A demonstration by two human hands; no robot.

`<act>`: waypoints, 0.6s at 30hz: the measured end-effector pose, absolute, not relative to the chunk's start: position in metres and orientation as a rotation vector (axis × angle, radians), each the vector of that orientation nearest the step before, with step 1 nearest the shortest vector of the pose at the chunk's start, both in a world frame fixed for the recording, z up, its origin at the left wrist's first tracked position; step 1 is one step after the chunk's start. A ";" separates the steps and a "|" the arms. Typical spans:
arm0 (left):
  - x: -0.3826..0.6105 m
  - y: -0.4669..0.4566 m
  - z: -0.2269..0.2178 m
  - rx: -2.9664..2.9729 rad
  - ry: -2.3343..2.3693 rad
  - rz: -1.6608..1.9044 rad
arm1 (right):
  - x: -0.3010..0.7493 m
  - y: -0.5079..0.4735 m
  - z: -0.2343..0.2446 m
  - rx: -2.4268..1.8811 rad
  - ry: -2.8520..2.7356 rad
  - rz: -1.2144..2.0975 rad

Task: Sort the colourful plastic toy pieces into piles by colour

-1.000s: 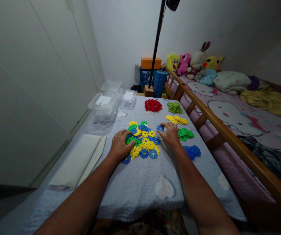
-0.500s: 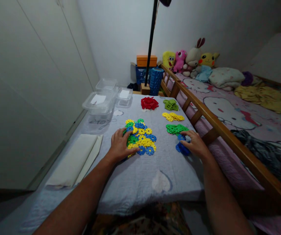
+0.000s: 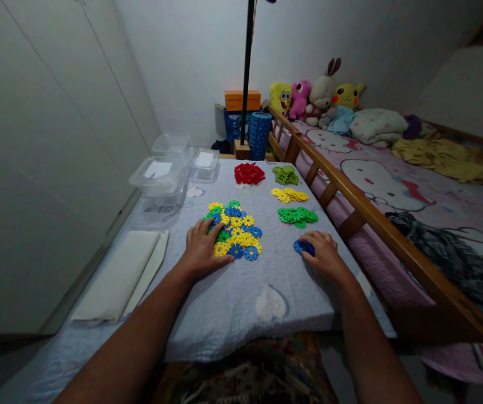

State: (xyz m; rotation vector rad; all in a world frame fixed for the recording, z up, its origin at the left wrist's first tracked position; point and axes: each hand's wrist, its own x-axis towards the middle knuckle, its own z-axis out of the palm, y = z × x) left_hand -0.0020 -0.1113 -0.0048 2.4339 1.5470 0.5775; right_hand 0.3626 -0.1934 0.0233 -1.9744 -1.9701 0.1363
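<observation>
A mixed heap of yellow, blue and green flower-shaped discs point(image 3: 237, 231) lies on the quilted pad point(image 3: 241, 297). My left hand point(image 3: 201, 249) rests on the heap's left side, fingers spread flat over the discs. To the right lie sorted piles: red point(image 3: 249, 173), light green point(image 3: 286, 175), yellow point(image 3: 288, 195), green point(image 3: 297, 215) and blue point(image 3: 302, 247). My right hand point(image 3: 324, 255) lies over the blue pile, fingers curled down on it and covering most of it. Whether those fingers grip a disc is hidden.
Clear plastic boxes point(image 3: 163, 174) stand at the pad's far left. A folded white cloth point(image 3: 119, 275) lies at the left. A wooden bed rail point(image 3: 351, 207) runs along the right, with a bed and plush toys point(image 3: 317, 95) behind. A black pole point(image 3: 246, 73) rises at the far end.
My right hand moved from the mixed heap's right edge over to the blue pile at the near right and settled on it. My left hand stayed on the heap. The view shifted a little.
</observation>
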 end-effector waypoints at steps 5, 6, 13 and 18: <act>-0.001 -0.109 -0.002 2.441 1.547 0.622 | 0.352 -0.191 0.028 -1.907 -1.985 0.120; -0.001 -0.109 -0.001 2.438 1.546 0.627 | 0.347 -0.188 0.030 -1.878 -1.994 0.127; -0.001 -0.105 -0.003 2.418 1.550 0.685 | 0.287 -0.150 0.045 -1.593 -2.188 0.287; -0.003 -0.101 -0.006 2.388 1.577 0.757 | 0.247 -0.135 0.042 -1.572 -2.297 0.321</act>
